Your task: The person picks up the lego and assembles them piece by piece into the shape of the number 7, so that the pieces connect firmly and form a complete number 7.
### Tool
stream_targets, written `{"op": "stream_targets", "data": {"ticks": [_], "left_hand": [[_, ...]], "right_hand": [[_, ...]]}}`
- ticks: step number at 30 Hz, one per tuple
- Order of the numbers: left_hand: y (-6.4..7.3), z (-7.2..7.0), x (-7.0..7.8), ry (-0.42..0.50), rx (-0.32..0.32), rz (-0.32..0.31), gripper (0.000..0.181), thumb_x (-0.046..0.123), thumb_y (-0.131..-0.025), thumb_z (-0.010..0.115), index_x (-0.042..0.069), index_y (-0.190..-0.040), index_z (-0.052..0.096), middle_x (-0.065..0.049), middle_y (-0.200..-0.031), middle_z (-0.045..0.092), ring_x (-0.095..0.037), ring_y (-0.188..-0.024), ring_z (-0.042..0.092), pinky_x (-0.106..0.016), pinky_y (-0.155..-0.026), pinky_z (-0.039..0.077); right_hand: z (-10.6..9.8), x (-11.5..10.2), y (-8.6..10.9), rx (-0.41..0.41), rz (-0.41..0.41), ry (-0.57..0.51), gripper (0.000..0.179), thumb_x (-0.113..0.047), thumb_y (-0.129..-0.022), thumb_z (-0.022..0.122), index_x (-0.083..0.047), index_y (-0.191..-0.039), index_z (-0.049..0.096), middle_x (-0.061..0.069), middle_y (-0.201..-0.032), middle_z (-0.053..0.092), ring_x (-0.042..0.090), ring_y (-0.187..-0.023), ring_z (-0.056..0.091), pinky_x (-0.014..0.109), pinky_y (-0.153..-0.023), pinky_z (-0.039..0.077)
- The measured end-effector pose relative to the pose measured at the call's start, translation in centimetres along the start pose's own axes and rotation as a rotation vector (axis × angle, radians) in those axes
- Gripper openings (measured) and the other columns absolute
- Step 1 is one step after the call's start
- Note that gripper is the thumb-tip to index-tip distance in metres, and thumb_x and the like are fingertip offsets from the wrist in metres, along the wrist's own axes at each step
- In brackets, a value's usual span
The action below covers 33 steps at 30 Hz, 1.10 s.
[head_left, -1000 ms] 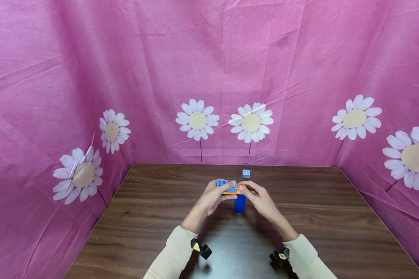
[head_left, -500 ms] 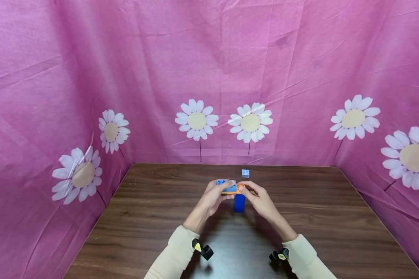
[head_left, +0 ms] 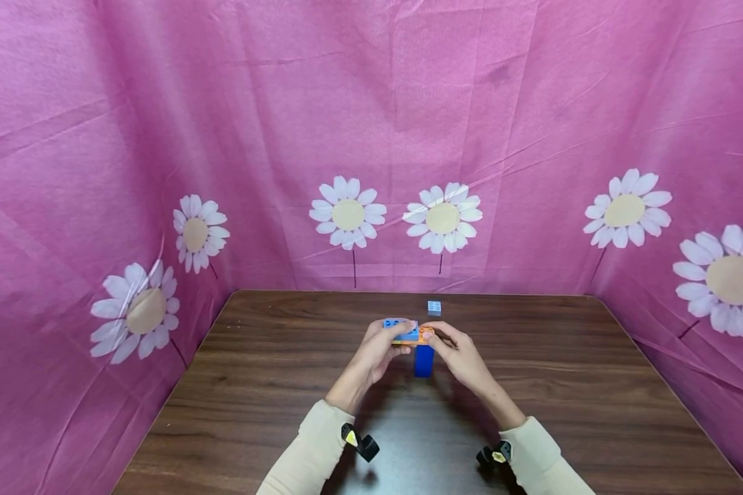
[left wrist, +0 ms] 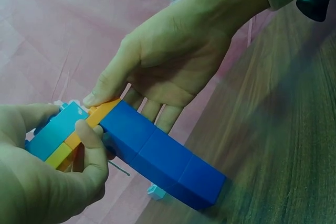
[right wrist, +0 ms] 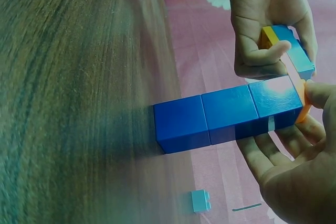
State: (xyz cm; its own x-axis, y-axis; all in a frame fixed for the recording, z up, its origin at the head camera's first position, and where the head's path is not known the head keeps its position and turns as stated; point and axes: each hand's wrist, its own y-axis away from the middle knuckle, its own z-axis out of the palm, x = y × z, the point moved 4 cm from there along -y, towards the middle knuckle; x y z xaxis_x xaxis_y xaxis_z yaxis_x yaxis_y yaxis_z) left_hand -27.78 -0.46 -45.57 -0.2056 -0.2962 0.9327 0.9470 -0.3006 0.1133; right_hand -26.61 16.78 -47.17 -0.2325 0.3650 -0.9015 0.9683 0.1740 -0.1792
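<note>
Three dark blue bricks form an upright tower on the table. A flat orange brick lies on its top and juts out to the left. On the jutting part sits a blue brick with studs up, lighter than the tower. A flat yellow brick is under that blue brick's outer end. My left hand pinches the upper blue brick, thumb above and fingers curled beneath. My right hand grips the orange brick over the tower, its thumb on top; the other fingers extend behind the tower.
A small light blue brick stands behind the tower, near the back edge of the brown wooden table. Pink cloth with printed daisies hangs round the back and both sides.
The left fingers under the bricks have drawn back slightly to the left. Both hands keep their hold, and the bricks stay nearly where they were.
</note>
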Motion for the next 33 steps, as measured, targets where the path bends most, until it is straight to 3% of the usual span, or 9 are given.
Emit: {"op": "stream_targets", "data": {"ticks": [15, 25, 33], "left_hand": [[-0.40, 0.01, -0.04, 0.009, 0.051, -0.012, 0.030, 0.017, -0.084, 0.071, -0.001, -0.107, 0.064, -0.002, -0.080, 0.065, -0.010, -0.064, 0.057, -0.017, -0.052, 0.046], [-0.37, 0.16, -0.03, 0.018, 0.092, -0.020, 0.039, 0.014, -0.082, 0.072, -0.006, -0.114, 0.063, -0.002, -0.077, 0.066, -0.009, -0.060, 0.057, -0.017, -0.052, 0.045], [-0.50, 0.21, 0.03, 0.005, 0.080, -0.033, 0.038, 0.015, -0.082, 0.071, -0.006, -0.113, 0.064, -0.003, -0.083, 0.065, -0.010, -0.065, 0.056, -0.017, -0.052, 0.045]], "right_hand": [[0.16, -0.22, 0.11, 0.029, -0.030, -0.036, 0.029, -0.040, -0.097, 0.059, -0.024, -0.120, 0.066, 0.005, -0.117, 0.069, 0.020, -0.107, 0.064, 0.021, -0.085, 0.052], [0.22, -0.48, 0.20, 0.021, -0.060, -0.047, 0.029, -0.036, -0.098, 0.059, -0.021, -0.121, 0.065, 0.005, -0.118, 0.068, 0.018, -0.106, 0.065, 0.021, -0.087, 0.053], [0.08, -0.39, 0.09, 0.022, -0.054, -0.044, 0.031, -0.035, -0.098, 0.059, -0.017, -0.122, 0.065, 0.005, -0.120, 0.068, 0.015, -0.107, 0.064, 0.017, -0.087, 0.051]]}}
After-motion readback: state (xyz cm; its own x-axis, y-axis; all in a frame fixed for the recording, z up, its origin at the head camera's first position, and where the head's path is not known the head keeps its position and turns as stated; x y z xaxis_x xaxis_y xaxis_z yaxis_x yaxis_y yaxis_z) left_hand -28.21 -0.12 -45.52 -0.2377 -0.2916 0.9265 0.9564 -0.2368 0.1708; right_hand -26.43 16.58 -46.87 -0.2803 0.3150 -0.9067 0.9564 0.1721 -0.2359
